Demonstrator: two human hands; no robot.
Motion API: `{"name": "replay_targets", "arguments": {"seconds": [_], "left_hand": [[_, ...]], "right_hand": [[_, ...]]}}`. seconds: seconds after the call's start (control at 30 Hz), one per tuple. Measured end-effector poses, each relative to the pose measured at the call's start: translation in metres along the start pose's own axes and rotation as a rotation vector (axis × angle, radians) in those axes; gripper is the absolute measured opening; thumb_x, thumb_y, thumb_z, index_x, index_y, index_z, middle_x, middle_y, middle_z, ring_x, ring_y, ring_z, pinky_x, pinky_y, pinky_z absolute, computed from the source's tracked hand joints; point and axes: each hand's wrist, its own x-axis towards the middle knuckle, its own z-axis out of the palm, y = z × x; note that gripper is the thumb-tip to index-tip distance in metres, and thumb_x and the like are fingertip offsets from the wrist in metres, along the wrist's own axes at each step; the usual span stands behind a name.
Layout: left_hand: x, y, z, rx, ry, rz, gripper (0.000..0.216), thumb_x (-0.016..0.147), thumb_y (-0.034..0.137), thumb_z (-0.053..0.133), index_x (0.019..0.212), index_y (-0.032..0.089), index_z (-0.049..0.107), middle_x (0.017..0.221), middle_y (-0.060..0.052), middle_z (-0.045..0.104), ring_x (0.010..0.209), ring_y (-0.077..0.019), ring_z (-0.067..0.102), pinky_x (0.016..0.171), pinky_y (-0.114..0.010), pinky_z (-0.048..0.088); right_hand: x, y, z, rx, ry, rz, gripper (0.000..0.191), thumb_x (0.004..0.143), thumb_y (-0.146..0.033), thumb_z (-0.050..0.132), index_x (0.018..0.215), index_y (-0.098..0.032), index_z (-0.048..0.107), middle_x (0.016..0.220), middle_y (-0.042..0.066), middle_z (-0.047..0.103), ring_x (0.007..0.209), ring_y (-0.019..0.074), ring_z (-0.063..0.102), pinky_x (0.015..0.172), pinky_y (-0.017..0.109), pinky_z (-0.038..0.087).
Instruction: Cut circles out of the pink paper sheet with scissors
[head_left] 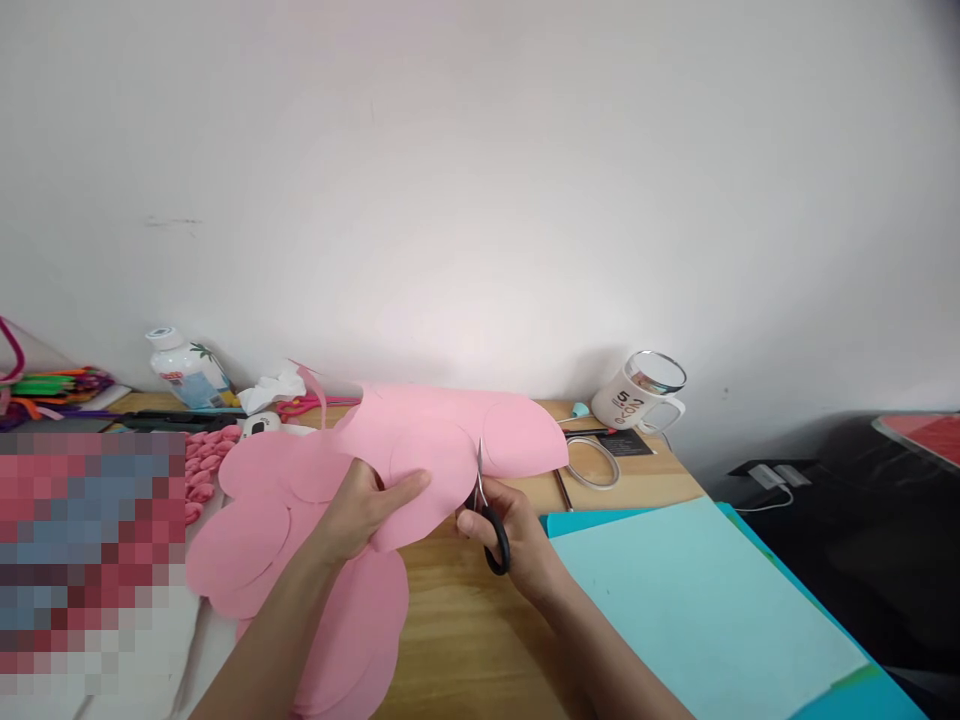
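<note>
A sheet of pink paper (442,450) with curved outlines drawn on it is pinched in my left hand (382,505), thumb on top. My right hand (514,535) holds scissors (496,545) with black handles and metal blades. Their blades point up and meet the sheet's edge, between a rounded lobe and the part reaching right. Below and left of my left hand lie pink paper pieces with rounded edges (244,545), overlapping one another. My left forearm covers some of them, and the left fingers are hidden under the sheet.
On the right are light blue sheets (697,610). A white mug (626,395) and a clear ring-shaped roll (596,465) stand behind them. At the back left are a white bottle (191,370), a crumpled tissue (271,388) and pink twisted pieces (206,465). A white wall rises behind the wooden table (442,640).
</note>
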Motion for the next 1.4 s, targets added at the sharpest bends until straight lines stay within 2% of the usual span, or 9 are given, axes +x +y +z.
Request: {"name": "replay_targets", "arguments": {"seconds": [0.17, 0.4, 0.77, 0.9, 1.07, 1.23, 1.4], "left_hand": [[0.000, -0.001, -0.001, 0.015, -0.008, 0.017, 0.021, 0.071, 0.033, 0.067, 0.081, 0.014, 0.066, 0.081, -0.005, 0.068, 0.076, -0.0201, 0.061, 0.059, -0.025, 0.049], [-0.002, -0.003, -0.002, -0.024, -0.024, 0.017, 0.035, 0.071, 0.037, 0.067, 0.098, 0.014, 0.064, 0.100, -0.011, 0.068, 0.097, -0.0278, 0.061, 0.071, -0.032, 0.053], [-0.004, 0.002, 0.002, -0.010, 0.044, 0.035, 0.053, 0.067, 0.038, 0.070, 0.113, 0.015, 0.057, 0.101, -0.012, 0.068, 0.097, -0.0287, 0.061, 0.078, -0.036, 0.052], [-0.005, 0.004, 0.003, -0.017, 0.039, 0.005, 0.054, 0.067, 0.038, 0.070, 0.114, 0.015, 0.056, 0.100, -0.011, 0.069, 0.095, -0.0288, 0.062, 0.077, -0.036, 0.053], [-0.005, 0.007, 0.005, -0.075, 0.043, 0.034, 0.054, 0.067, 0.037, 0.070, 0.115, 0.016, 0.056, 0.102, -0.010, 0.068, 0.092, -0.0269, 0.063, 0.072, -0.032, 0.054], [-0.005, 0.009, 0.006, -0.090, 0.085, 0.013, 0.052, 0.066, 0.041, 0.070, 0.110, 0.016, 0.058, 0.099, -0.010, 0.070, 0.086, -0.0268, 0.065, 0.067, -0.033, 0.055], [-0.006, 0.007, 0.003, -0.088, 0.063, -0.029, 0.044, 0.066, 0.042, 0.069, 0.099, 0.014, 0.062, 0.096, -0.011, 0.070, 0.081, -0.0260, 0.066, 0.068, -0.034, 0.055]], "right_hand": [[0.000, 0.000, 0.000, 0.020, -0.001, 0.011, 0.035, 0.066, -0.044, 0.070, 0.065, -0.016, 0.049, 0.061, -0.004, 0.037, 0.058, 0.0108, 0.029, 0.053, 0.024, 0.023], [-0.001, -0.002, 0.003, 0.042, -0.036, 0.000, 0.036, 0.067, -0.045, 0.069, 0.064, -0.017, 0.047, 0.060, -0.004, 0.034, 0.058, 0.0108, 0.029, 0.053, 0.025, 0.023], [-0.002, 0.000, 0.003, 0.068, -0.031, 0.013, 0.034, 0.069, -0.043, 0.069, 0.063, -0.016, 0.048, 0.058, -0.004, 0.034, 0.055, 0.0103, 0.030, 0.052, 0.025, 0.023], [-0.003, 0.001, 0.003, 0.076, -0.034, 0.021, 0.033, 0.070, -0.043, 0.067, 0.063, -0.017, 0.048, 0.057, -0.004, 0.037, 0.053, 0.0104, 0.033, 0.051, 0.025, 0.026], [-0.003, 0.000, 0.004, 0.053, -0.033, 0.010, 0.034, 0.070, -0.045, 0.067, 0.062, -0.017, 0.050, 0.055, -0.003, 0.040, 0.052, 0.0109, 0.035, 0.051, 0.025, 0.028], [-0.003, 0.000, 0.005, 0.037, -0.026, 0.024, 0.036, 0.068, -0.046, 0.068, 0.061, -0.017, 0.048, 0.055, -0.004, 0.038, 0.051, 0.0106, 0.035, 0.050, 0.025, 0.029], [-0.003, 0.001, 0.005, 0.031, -0.032, 0.030, 0.036, 0.067, -0.048, 0.068, 0.062, -0.017, 0.049, 0.054, -0.004, 0.041, 0.050, 0.0106, 0.036, 0.049, 0.025, 0.030]]}}
